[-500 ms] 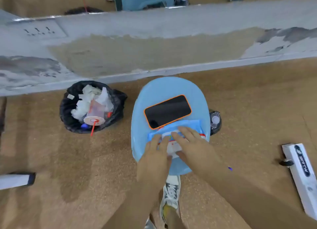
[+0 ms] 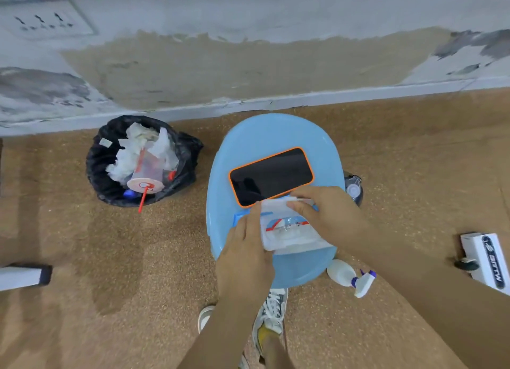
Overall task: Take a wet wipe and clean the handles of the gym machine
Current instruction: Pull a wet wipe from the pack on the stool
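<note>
head view: one light blue stool point(image 2: 276, 136) stands on the speckled brown floor point(image 2: 110, 258), near the foot of a patchy grey wall point(image 2: 248, 65). two things lie on its seat: one phone point(image 2: 271, 175) in an orange case, screen dark, and just nearer, one wet wipe pack point(image 2: 289, 233), white with a red mark, touching the phone's near edge.

both hands are on the pack. the left hand point(image 2: 245, 258) presses on its left edge with fingers laid fairly straight. the right hand point(image 2: 328, 214) pinches the pack's lifted flap point(image 2: 276, 203) between thumb and fingers, over the phone's near corner. i cannot tell whether a wipe has come out.

left of the stool sits one bin point(image 2: 105, 159) lined with a black bag, holding crumpled white tissue and one cup point(image 2: 146, 179) with a red straw. one white spray bottle point(image 2: 349, 276) lies on the floor by the stool's near right side, and one dark bottle point(image 2: 353, 188) shows behind its right rim. two shoes point(image 2: 271, 308) show below the arms. one white machine part point(image 2: 491, 261) lies far right, one white bar point(image 2: 22, 276) far left.
</note>
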